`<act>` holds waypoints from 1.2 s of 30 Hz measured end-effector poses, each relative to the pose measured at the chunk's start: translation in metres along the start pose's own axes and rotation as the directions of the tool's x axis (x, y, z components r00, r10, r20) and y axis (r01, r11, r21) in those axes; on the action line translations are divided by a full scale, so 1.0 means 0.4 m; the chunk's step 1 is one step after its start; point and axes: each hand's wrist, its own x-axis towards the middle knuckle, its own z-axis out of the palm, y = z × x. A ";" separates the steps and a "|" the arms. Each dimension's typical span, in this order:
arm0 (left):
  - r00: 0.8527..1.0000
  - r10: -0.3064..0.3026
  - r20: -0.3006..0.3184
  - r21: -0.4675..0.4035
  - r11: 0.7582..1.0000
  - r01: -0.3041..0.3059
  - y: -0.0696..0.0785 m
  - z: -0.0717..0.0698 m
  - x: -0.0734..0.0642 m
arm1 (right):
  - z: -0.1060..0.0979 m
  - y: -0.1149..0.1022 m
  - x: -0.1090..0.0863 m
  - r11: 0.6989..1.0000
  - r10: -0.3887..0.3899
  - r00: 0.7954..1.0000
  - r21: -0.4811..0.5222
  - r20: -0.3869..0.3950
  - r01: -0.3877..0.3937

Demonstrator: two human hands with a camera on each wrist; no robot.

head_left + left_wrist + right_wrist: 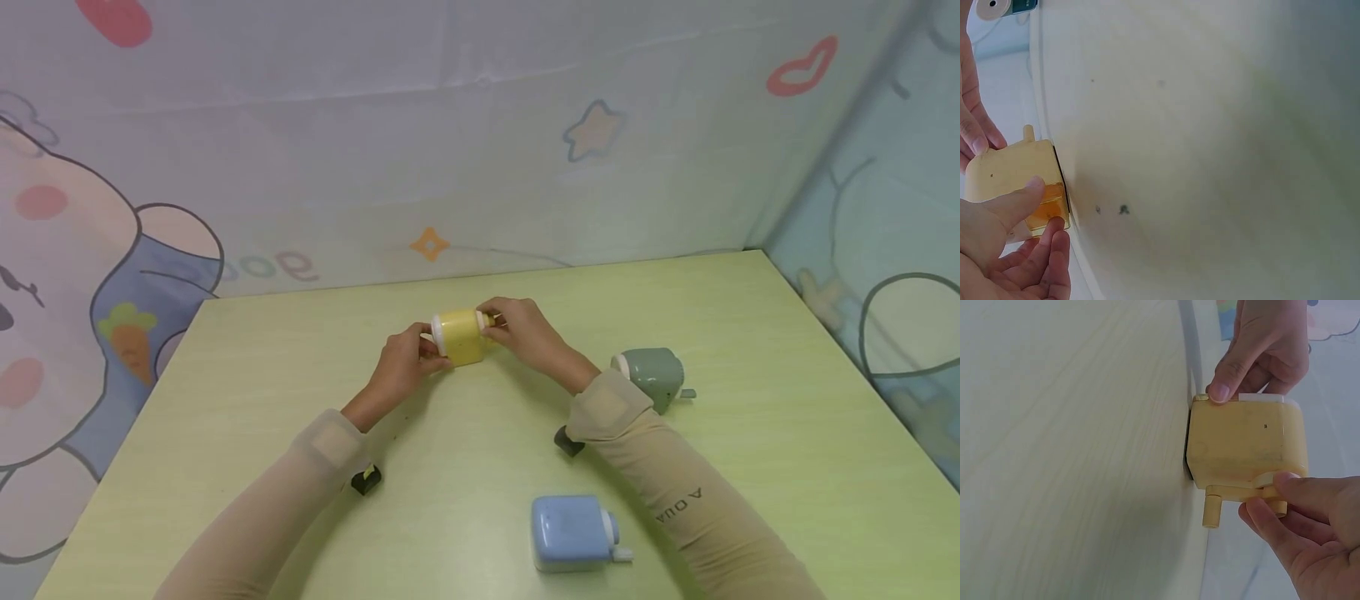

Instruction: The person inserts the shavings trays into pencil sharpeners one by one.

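Observation:
A yellow hand-crank pencil sharpener [461, 337] is between both hands near the far side of the table. My left hand [401, 362] grips its white-rimmed end, the thumb lying by the orange see-through drawer [1045, 209] in the left wrist view. At the opposite end, my right hand [528, 333] pinches the hub of the crank between thumb and fingers. The crank's handle [1212, 511] sticks out beside those fingers in the right wrist view. The sharpener's dark base edge is right at the tabletop.
A green crank sharpener [654, 375] stands right of my right forearm, partly behind the sleeve. Nearer the front is a blue crank sharpener [573, 533]. The pale yellow-green table [787, 467] meets a printed cloth backdrop [480, 167] at its far edge.

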 end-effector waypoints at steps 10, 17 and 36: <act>1.000 -0.001 -0.001 0.002 1.000 0.001 -0.007 0.003 -0.003 | -0.001 -0.005 -0.001 1.000 0.028 0.999 0.006 0.024 -0.028; 1.000 -0.001 -0.005 0.016 1.000 0.001 -0.008 0.006 -0.006 | 0.002 -0.004 -0.004 1.000 0.023 0.999 -0.004 0.031 -0.023; 0.996 -0.079 -0.045 0.148 0.985 0.084 0.001 0.003 -0.032 | -0.011 -0.009 -0.028 0.996 0.073 0.997 -0.046 0.006 -0.073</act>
